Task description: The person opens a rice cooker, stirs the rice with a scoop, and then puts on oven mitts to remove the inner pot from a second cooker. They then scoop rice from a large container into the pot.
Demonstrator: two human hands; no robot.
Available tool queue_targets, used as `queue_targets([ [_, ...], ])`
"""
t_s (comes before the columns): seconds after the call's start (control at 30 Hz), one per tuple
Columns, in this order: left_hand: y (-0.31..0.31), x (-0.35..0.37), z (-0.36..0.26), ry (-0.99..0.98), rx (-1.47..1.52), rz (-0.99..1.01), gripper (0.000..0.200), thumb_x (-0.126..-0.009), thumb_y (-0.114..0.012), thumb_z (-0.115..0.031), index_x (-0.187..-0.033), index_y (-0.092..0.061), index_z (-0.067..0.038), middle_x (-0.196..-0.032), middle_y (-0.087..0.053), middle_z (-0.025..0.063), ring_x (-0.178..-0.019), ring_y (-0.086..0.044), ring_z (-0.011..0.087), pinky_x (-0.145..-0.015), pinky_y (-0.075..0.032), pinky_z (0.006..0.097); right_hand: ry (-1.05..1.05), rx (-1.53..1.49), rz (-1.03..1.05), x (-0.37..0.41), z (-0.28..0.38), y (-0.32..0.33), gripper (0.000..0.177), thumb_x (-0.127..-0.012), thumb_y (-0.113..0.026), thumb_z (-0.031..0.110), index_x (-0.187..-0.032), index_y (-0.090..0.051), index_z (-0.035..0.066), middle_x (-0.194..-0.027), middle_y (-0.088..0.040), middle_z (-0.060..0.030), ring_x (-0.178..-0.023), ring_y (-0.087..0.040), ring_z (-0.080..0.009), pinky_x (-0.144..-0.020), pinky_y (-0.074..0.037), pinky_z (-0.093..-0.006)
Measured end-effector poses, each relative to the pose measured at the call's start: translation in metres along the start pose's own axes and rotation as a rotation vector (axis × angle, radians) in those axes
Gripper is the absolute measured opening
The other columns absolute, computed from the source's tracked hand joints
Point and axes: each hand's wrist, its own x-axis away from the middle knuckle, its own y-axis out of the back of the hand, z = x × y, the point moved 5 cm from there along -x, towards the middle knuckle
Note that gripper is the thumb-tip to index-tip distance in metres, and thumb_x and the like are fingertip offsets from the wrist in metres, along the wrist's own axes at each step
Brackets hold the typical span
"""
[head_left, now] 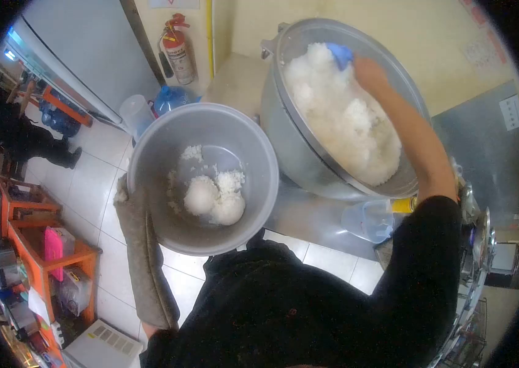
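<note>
My left hand, inside a long grey-brown oven mitt, grips the left side of a round grey pot, which is tipped toward me and rests near my body. Rounded mounds of white rice and loose clumps lie on its bottom. My right hand reaches into a large metal pot heaped with cooked rice. It is closed around a small blue scoop, pressed into the rice near the far rim. The fingers are partly hidden behind the wrist, and the scoop's full shape is covered.
The large pot stands on a metal counter with a clear plastic container beside it. Behind are a fire extinguisher and a blue water bottle. Orange shelving and another person's dark-clothed leg are at left.
</note>
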Motion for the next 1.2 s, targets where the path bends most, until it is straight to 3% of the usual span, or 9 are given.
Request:
queue_targets([
  [0.07, 0.000, 0.001, -0.004, -0.071, -0.178, -0.011, 0.043, -0.088, -0.053, -0.020, -0.126, -0.062, -0.001, -0.110, -0.069, 0.0184, -0.098, -0.066, 0.0267, -0.089, -0.052, 0.0390, -0.048, -0.075, 0.398, -0.002, 0.050, 0.019, 0.039, -0.101, -0.052, 0.020, -0.135, -0.054, 0.001, -0.106, -0.070, -0.0271, -0.099, -0.067, -0.0448, -0.088, -0.054, -0.0542],
  [0.17, -0.002, 0.001, 0.003, -0.024, -0.053, -0.040, 0.043, -0.087, -0.050, -0.017, -0.125, -0.062, 0.000, -0.109, -0.069, 0.0182, -0.097, -0.066, 0.0268, -0.088, -0.052, 0.0392, 0.113, -0.131, 0.458, 0.013, 0.060, 0.040, 0.037, -0.102, -0.052, 0.023, -0.129, -0.058, -0.001, -0.106, -0.069, -0.0281, -0.099, -0.066, -0.0455, -0.089, -0.053, -0.0542],
  [0.5, 0.000, 0.007, 0.002, -0.042, -0.137, -0.023, 0.042, -0.090, -0.055, -0.019, -0.124, -0.061, 0.003, -0.109, -0.069, 0.0196, -0.095, -0.069, 0.0280, -0.084, -0.054, 0.0381, 0.299, -0.392, 0.481, 0.047, 0.127, 0.117, 0.029, -0.101, -0.054, 0.025, -0.113, -0.067, 0.002, -0.100, -0.070, -0.0254, -0.095, -0.067, -0.0435, -0.085, -0.053, -0.0513],
  [0.67, 0.001, 0.015, -0.008, -0.041, -0.081, 0.011, 0.041, -0.089, -0.052, -0.019, -0.124, -0.061, 0.001, -0.108, -0.068, 0.0188, -0.094, -0.066, 0.0272, -0.087, -0.052, 0.0392, 0.297, -0.498, 0.524, 0.070, 0.136, 0.141, 0.035, -0.100, -0.057, 0.026, -0.125, -0.064, 0.003, -0.096, -0.071, -0.0259, -0.094, -0.066, -0.0442, -0.085, -0.051, -0.0506],
  [0.8, -0.003, 0.026, -0.021, -0.032, -0.041, 0.002, 0.039, -0.091, -0.052, -0.015, -0.125, -0.060, 0.002, -0.105, -0.068, 0.0167, -0.095, -0.067, 0.0263, -0.085, -0.053, 0.0373, 0.315, -0.597, 0.500, 0.089, 0.128, 0.153, 0.034, -0.100, -0.055, 0.025, -0.122, -0.065, 0.000, -0.102, -0.070, -0.0267, -0.093, -0.066, -0.0440, -0.086, -0.051, -0.0500],
  [0.9, -0.003, 0.018, -0.011, 0.024, -0.035, 0.018, 0.040, -0.091, -0.054, -0.016, -0.126, -0.059, 0.003, -0.107, -0.067, 0.0173, -0.095, -0.067, 0.0256, -0.085, -0.054, 0.0372, 0.370, -0.706, 0.414, 0.103, 0.114, 0.153, 0.041, -0.101, -0.056, 0.029, -0.131, -0.063, 0.002, -0.102, -0.072, -0.0226, -0.089, -0.069, -0.0372, -0.080, -0.053, -0.0470],
  [0.97, -0.003, 0.012, -0.004, 0.006, -0.020, -0.009, 0.044, -0.088, -0.050, -0.018, -0.127, -0.060, 0.000, -0.109, -0.068, 0.0199, -0.096, -0.066, 0.0287, -0.087, -0.052, 0.0401, 0.090, -0.899, 0.650, 0.116, 0.101, 0.149, 0.040, -0.102, -0.057, 0.029, -0.134, -0.061, 0.005, -0.077, -0.068, -0.0096, -0.066, -0.063, -0.0169, -0.061, -0.051, -0.0331],
  [1.07, -0.002, 0.011, -0.004, 0.002, -0.107, -0.014, 0.043, -0.088, -0.049, -0.017, -0.125, -0.061, -0.001, -0.110, -0.068, 0.0193, -0.098, -0.066, 0.0293, -0.088, -0.052, 0.0404, -0.144, -0.930, 0.844, 0.127, 0.077, 0.148, 0.051, -0.102, -0.058, 0.037, -0.141, -0.057, 0.004, -0.082, -0.065, -0.0070, -0.064, -0.057, -0.0127, -0.050, -0.045, -0.0292],
  [1.2, 0.002, 0.019, -0.015, 0.010, -0.050, 0.018, 0.045, -0.090, -0.054, -0.018, -0.131, -0.058, 0.003, -0.116, -0.066, 0.0175, -0.100, -0.067, 0.0276, -0.087, -0.054, 0.0372, -0.226, -0.898, 0.849, 0.124, 0.051, 0.163, 0.054, -0.102, -0.058, 0.039, -0.144, -0.054, 0.004, -0.075, -0.058, -0.0020, -0.055, -0.049, -0.0097, -0.045, -0.039, -0.0257],
])
